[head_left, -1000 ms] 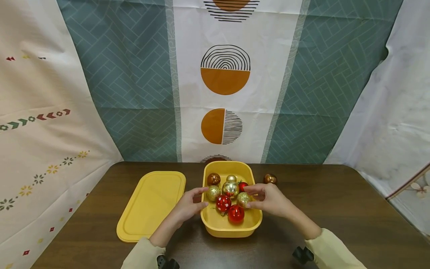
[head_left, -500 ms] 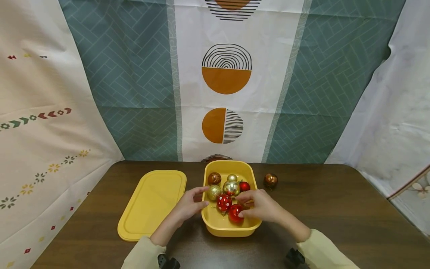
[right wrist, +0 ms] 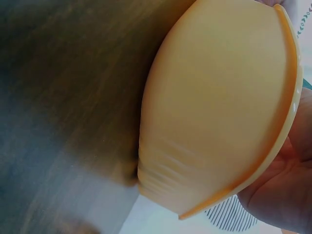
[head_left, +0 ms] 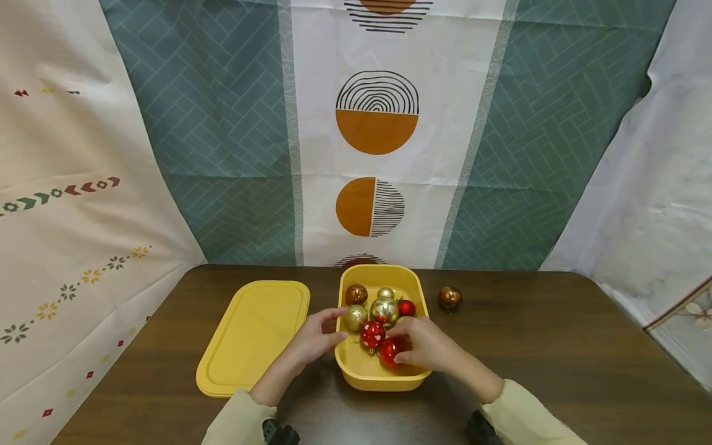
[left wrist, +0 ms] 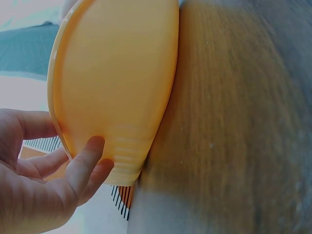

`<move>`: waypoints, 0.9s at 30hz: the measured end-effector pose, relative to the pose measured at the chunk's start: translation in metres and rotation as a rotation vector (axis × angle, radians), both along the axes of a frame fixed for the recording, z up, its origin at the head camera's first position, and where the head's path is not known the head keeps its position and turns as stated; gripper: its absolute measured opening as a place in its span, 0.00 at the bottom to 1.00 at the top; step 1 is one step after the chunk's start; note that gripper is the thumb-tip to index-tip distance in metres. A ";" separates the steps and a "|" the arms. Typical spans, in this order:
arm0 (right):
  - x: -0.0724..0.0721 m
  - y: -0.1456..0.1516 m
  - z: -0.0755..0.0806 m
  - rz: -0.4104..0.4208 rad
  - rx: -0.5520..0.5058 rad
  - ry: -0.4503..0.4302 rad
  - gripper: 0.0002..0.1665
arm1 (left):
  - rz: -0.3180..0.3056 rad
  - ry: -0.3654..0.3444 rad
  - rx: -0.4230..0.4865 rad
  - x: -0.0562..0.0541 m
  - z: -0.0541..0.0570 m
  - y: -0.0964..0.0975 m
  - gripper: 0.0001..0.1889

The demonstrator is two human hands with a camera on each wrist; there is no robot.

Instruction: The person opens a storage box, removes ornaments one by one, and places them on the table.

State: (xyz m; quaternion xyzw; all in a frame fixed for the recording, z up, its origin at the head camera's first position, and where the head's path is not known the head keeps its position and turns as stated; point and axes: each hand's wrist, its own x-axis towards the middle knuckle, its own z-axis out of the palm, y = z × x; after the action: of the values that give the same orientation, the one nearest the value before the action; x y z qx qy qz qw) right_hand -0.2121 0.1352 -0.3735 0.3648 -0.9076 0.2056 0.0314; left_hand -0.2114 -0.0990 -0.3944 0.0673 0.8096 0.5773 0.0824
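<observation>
Pinching the shiny red bauble point(head_left: 388, 351) inside the yellow tub point(head_left: 384, 384), lower centre of the frame, the right hand point(head_left: 431, 346) has its thumb and fingers curled about it; how firmly, I cannot tell. The bauble is probably light and stiff, but slick and perhaps brittle — best held gently round its widest part. The left hand point(head_left: 315, 338) grips the tub's left rim, digits spread on both sides of it. The other baubles point(head_left: 384, 309) nearby look apt to roll. Farther out, a flat yellow lid point(head_left: 253, 340) lies at lower left and a brown bauble point(head_left: 449, 298) right of the tub, all on a dark wood-grain table point(head_left: 534, 346) — with a teal-and-white patterned cloth point(head_left: 434, 148) filling the upper middle.
</observation>
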 end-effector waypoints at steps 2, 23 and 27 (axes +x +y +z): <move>0.000 -0.001 0.000 0.002 0.009 0.012 0.19 | 0.002 -0.001 -0.002 0.000 0.000 0.000 0.23; 0.005 0.003 0.008 -0.005 -0.063 -0.007 0.16 | -0.010 0.007 0.027 0.001 0.000 0.001 0.23; 0.006 0.007 0.016 -0.014 -0.098 -0.012 0.16 | -0.011 0.015 0.035 0.003 0.002 0.001 0.24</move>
State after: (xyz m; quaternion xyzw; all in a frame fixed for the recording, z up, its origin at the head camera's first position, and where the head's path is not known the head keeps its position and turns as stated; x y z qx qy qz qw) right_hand -0.2059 0.1422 -0.3580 0.3551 -0.8991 0.2520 0.0451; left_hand -0.2083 -0.0976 -0.3929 0.0774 0.7996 0.5903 0.0782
